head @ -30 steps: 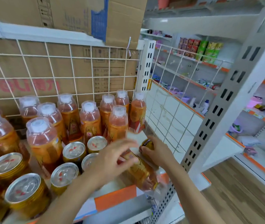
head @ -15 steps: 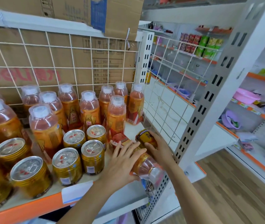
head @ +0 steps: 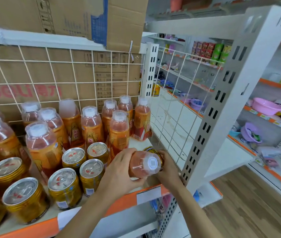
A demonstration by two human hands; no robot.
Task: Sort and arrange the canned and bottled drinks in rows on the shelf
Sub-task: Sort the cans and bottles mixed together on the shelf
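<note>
My left hand [head: 119, 170] grips an orange tea bottle [head: 140, 166] at the right front corner of the shelf [head: 146, 192], its white cap turned up toward me. Just behind the bottle, my right hand [head: 168, 167] wraps around a gold can [head: 150, 149] with a dark rim. Several matching bottles [head: 91, 124] stand in rows at the back of the shelf. To the left of my hands, several gold cans [head: 64, 188] stand upright in front of them.
A white wire grid [head: 175, 117] closes the shelf's right side, next to a perforated upright post [head: 210, 117]. Another grid and cardboard boxes [head: 67, 14] sit behind and above. Shelves with plastic bowls [head: 266, 106] stand across a wooden-floored aisle.
The bottle lay on its side with its cap toward the shelf's front edge; my left hand has tipped it up so the cap faces me. My right hand stays on the can.
</note>
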